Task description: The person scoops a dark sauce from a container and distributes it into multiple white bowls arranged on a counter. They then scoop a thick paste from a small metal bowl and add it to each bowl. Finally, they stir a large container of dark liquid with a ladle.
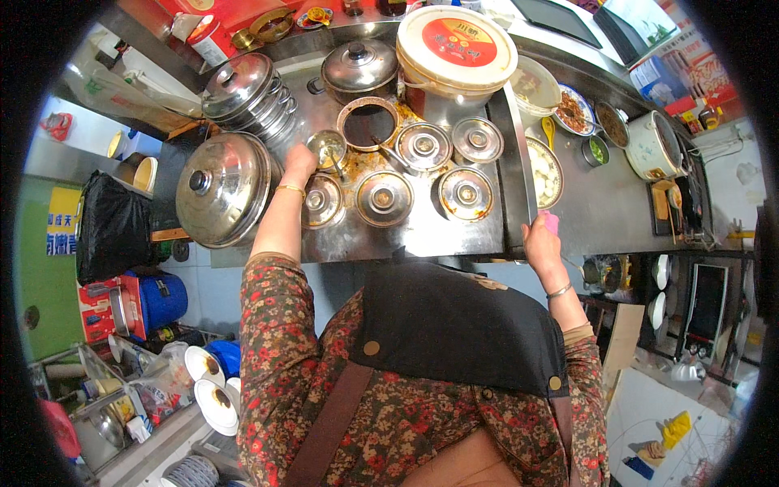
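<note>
My left hand [301, 159] is at the left of the steel counter, its fingers curled beside a small open pot [327, 148] with a spoon in it; what it touches is not clear. A steel steamer stack [281, 100] with a lid stands just beyond it. My right hand [543, 237] is closed on a pink object [551, 223], at the near end of a raised metal edge [517, 152]. Between my hands are several lidded steel pots, one of them a round pot [384, 198], and a bowl of dark liquid [369, 124] with a ladle.
A large domed lid [222, 189] stands at the left. A white tub [456, 49] with a red label is at the back. On the right are a bowl of white pieces [546, 173], a plate of minced food [574, 109], a cup of chopped greens [596, 151] and a rice cooker [651, 146].
</note>
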A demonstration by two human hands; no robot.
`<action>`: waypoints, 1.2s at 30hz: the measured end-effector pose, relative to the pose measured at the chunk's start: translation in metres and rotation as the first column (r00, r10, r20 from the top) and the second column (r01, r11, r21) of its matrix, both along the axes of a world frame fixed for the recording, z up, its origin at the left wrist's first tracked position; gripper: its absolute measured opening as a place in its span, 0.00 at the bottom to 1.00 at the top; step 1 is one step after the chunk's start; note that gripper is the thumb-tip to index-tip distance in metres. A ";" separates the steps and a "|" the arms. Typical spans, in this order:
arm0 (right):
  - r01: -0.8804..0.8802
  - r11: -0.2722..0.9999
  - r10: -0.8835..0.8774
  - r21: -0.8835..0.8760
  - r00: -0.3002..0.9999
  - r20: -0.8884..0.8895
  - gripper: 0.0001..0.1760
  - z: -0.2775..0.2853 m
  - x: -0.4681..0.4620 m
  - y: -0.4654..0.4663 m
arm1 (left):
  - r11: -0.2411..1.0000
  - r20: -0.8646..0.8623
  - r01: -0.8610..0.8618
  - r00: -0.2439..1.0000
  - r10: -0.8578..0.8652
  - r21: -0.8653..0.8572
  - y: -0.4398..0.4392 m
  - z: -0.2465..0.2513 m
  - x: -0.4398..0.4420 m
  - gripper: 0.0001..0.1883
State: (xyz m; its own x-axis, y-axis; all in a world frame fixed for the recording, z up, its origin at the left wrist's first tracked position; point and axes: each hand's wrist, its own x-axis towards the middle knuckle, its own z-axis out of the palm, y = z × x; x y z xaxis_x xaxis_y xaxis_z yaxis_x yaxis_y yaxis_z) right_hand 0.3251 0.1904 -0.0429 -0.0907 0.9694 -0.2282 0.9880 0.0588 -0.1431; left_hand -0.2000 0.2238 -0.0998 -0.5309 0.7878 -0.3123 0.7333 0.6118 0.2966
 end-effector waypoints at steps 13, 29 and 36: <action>-0.118 0.970 0.105 0.213 0.992 0.070 0.19 -0.007 0.003 0.000 | 0.966 0.123 0.111 0.982 -0.143 0.232 -0.001 -0.001 0.008 0.20; -0.199 0.953 0.187 0.230 0.980 0.075 0.13 0.055 -0.002 0.003 | 0.546 0.134 -0.045 0.983 -0.123 0.836 -0.115 0.039 0.086 0.11; 0.120 0.914 0.302 0.387 0.436 -0.848 0.10 0.140 -0.028 -0.023 | 0.683 0.018 -0.019 1.000 0.008 0.730 -0.182 0.033 0.087 0.11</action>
State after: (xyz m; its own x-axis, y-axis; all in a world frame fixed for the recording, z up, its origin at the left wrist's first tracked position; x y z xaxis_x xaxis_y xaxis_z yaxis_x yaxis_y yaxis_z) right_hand 0.2968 0.1675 0.0971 -0.1265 0.9204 0.3699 0.3098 0.3909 -0.8667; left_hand -0.1128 0.0418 -0.0672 -0.5438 0.7618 0.3521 0.7198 0.2076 0.6625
